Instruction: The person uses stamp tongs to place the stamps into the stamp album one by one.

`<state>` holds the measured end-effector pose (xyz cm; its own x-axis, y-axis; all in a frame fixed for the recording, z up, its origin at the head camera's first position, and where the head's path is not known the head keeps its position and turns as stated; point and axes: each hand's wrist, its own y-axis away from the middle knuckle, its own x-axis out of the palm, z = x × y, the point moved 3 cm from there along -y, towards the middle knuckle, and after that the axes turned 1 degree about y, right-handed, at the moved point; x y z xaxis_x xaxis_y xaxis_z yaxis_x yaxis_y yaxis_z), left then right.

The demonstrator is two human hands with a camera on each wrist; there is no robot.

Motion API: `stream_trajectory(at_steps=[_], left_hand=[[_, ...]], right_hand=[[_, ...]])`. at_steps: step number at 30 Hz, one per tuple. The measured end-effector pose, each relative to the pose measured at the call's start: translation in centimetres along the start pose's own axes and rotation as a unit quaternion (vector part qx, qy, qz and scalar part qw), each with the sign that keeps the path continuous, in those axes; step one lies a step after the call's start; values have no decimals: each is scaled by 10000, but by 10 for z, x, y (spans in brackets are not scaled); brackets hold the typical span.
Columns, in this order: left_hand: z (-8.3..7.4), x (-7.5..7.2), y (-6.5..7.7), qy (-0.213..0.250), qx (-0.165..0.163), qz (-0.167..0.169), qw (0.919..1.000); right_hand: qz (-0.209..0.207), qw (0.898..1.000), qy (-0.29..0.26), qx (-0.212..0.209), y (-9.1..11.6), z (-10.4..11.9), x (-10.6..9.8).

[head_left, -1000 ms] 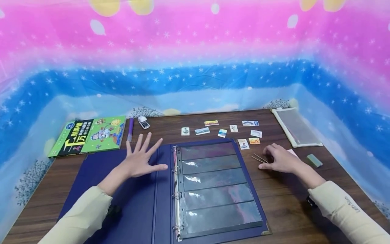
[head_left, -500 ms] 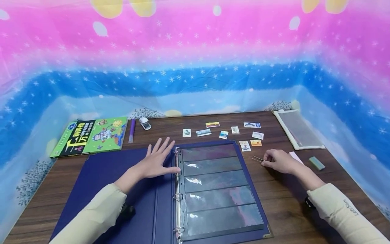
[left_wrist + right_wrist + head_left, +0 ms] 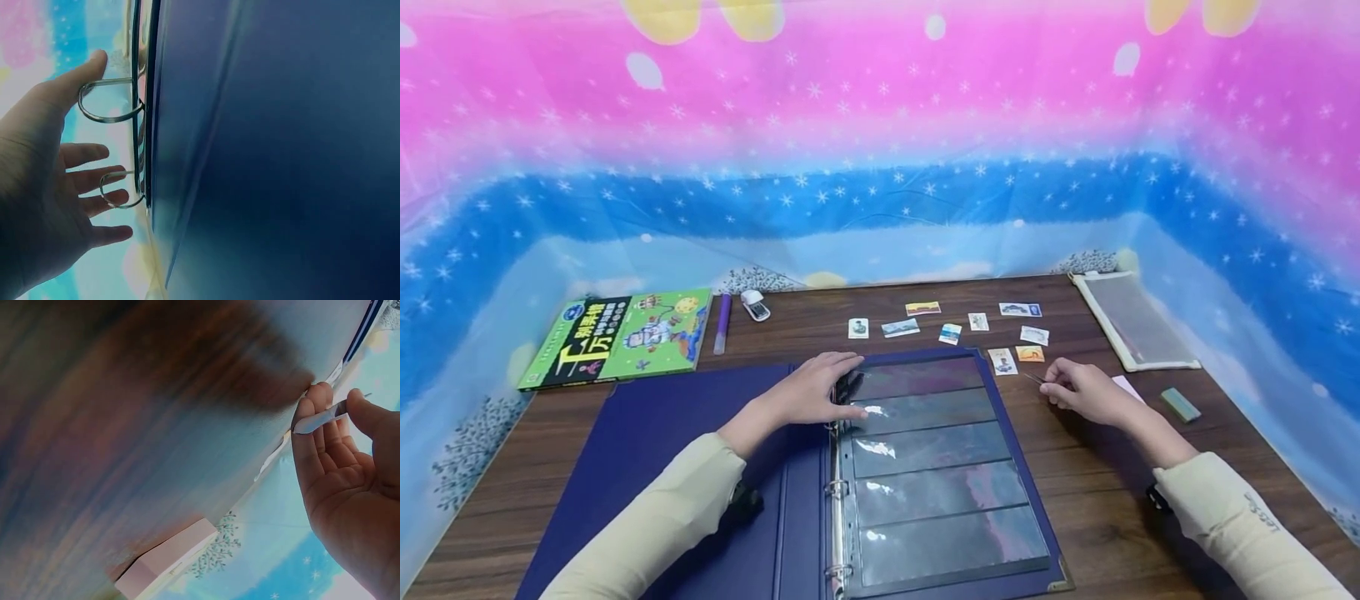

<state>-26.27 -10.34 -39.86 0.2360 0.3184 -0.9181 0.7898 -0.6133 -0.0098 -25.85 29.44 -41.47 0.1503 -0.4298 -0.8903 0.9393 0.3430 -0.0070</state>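
Note:
A dark blue ring binder (image 3: 700,467) lies spread on the table, with a clear pocket page (image 3: 940,450) on its right side. My left hand (image 3: 808,392) is over the upper rings, its fingers reaching across the page's top left corner. In the left wrist view those fingers are extended beside two metal rings (image 3: 111,119). Right of the binder, my right hand (image 3: 1086,392) pinches a pair of tweezers (image 3: 320,420) between thumb and fingers. The tweezers' tips point toward a stamp with a figure (image 3: 1003,362) and an orange stamp (image 3: 1030,354).
Several more stamps (image 3: 901,327) lie scattered behind the binder. A mesh zip pouch (image 3: 1142,321), a green eraser-like block (image 3: 1181,404) and a pink-white piece (image 3: 1126,386) are at right. A green book (image 3: 647,333), purple pen (image 3: 722,321) and small silver-black object (image 3: 756,306) sit back left.
My left hand has moved right, from above the left cover to the rings and page. My right hand has taken hold of the tweezers, whose tips now look closer together.

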Motion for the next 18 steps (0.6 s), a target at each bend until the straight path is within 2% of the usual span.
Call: stream_trajectory(at_steps=[4,10,18], left_hand=[[0,2,-6,-15,13,-19,10000],[0,7,-12,-158,44,-165,9997],[-1,13,-20,-731,404,-517,9952]], right_hand=[[-63,9999,-115,-18,-3,2,-1],[-456,9989,104,62,-9,3,-4],[-889,9958,96,-188,-17,12,-6]])
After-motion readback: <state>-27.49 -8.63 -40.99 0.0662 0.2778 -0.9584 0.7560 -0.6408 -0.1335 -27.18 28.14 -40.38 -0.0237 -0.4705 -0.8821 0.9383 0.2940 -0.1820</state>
